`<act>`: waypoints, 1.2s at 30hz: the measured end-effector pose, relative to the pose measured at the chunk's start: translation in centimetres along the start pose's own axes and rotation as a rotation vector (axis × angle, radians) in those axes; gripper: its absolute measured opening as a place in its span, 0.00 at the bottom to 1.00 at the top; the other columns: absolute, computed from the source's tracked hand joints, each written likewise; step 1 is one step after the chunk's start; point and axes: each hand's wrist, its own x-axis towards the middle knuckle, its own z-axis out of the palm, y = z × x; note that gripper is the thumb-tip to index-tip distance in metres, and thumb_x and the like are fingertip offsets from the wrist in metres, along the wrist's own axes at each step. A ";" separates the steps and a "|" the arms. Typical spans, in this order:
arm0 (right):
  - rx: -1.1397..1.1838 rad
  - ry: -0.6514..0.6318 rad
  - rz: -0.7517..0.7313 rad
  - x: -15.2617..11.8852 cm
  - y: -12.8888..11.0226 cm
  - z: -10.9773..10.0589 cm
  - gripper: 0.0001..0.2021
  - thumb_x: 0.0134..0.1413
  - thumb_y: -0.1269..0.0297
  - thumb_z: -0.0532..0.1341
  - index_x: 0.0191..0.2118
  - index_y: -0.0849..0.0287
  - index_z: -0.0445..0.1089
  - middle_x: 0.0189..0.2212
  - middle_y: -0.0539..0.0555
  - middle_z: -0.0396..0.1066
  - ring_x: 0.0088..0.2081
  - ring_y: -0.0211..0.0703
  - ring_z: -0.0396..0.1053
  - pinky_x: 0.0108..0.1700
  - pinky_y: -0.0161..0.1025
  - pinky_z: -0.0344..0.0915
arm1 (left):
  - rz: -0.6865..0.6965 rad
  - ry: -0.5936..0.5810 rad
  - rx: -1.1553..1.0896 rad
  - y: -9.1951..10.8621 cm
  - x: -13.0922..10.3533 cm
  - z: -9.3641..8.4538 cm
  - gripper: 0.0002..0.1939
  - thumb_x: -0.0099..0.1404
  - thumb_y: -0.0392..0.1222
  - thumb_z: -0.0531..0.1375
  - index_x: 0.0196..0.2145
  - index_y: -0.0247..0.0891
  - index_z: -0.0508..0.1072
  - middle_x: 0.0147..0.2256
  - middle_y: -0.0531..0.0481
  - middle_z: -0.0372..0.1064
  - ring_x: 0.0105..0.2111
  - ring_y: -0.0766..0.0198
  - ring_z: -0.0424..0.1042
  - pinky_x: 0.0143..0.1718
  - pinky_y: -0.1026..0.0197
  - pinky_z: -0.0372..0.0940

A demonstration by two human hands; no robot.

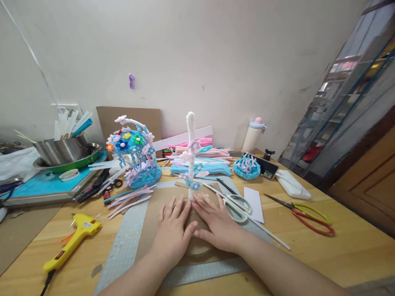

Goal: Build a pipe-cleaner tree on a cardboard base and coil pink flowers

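A white fuzzy stem [191, 129] decorated with small lilac and blue flowers [195, 186] stands upright from a brown cardboard piece [154, 222]. My left hand [174, 228] lies flat on the cardboard to the left of the stem's foot, fingers spread. On the other side, my right hand [217, 224] rests flat too, its fingertips at the stem's foot. Both thumbs come close together in front. Beneath my palms shows part of a rounded cardboard edge [199, 251]. White-handled scissors [237, 207] lie just beyond my right hand.
On the left is a yellow glue gun [74, 240]; behind it stands a blue flowered jellyfish-like craft [132, 152]. Pipe cleaners [200, 169] lie along the back. At right are red-and-yellow-handled scissors [308, 216], a phone [268, 167] and a bottle [253, 136]. A cutting mat [123, 242] underlies the cardboard.
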 end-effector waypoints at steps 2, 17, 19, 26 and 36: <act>0.003 -0.005 0.006 0.0 0.0 0.0 0.35 0.59 0.43 0.46 0.66 0.52 0.34 0.66 0.55 0.33 0.66 0.54 0.31 0.60 0.64 0.18 | 0.000 -0.003 -0.002 0.0 0.0 0.0 0.27 0.67 0.55 0.45 0.62 0.49 0.53 0.65 0.51 0.44 0.64 0.51 0.41 0.61 0.42 0.39; -0.004 0.007 -0.002 0.0 0.0 0.0 0.33 0.60 0.45 0.45 0.66 0.51 0.35 0.66 0.55 0.33 0.66 0.53 0.31 0.60 0.64 0.18 | -0.017 -0.027 -0.009 0.1 0.1 -0.1 0.27 0.67 0.56 0.45 0.62 0.50 0.54 0.65 0.50 0.42 0.64 0.51 0.40 0.61 0.41 0.39; 0.000 0.012 -0.009 -0.1 0.1 0.0 0.34 0.60 0.45 0.44 0.66 0.52 0.33 0.66 0.55 0.33 0.66 0.52 0.31 0.60 0.64 0.17 | -0.018 -0.031 -0.011 0.1 0.1 -0.1 0.27 0.67 0.56 0.45 0.62 0.50 0.53 0.65 0.50 0.42 0.64 0.51 0.40 0.61 0.41 0.39; 0.002 0.051 -0.013 0.0 -0.1 0.0 0.34 0.60 0.44 0.44 0.66 0.53 0.33 0.66 0.55 0.36 0.66 0.52 0.32 0.59 0.63 0.15 | -0.026 -0.056 -0.012 0.3 0.1 -0.4 0.28 0.67 0.56 0.46 0.62 0.49 0.53 0.65 0.50 0.41 0.64 0.51 0.40 0.61 0.40 0.39; -0.004 0.044 -0.016 0.0 0.0 0.3 0.34 0.61 0.45 0.44 0.66 0.53 0.31 0.66 0.55 0.35 0.66 0.52 0.31 0.60 0.64 0.17 | -0.023 -0.041 -0.005 0.2 0.2 -0.2 0.27 0.67 0.55 0.46 0.62 0.49 0.53 0.65 0.51 0.42 0.64 0.50 0.41 0.60 0.39 0.40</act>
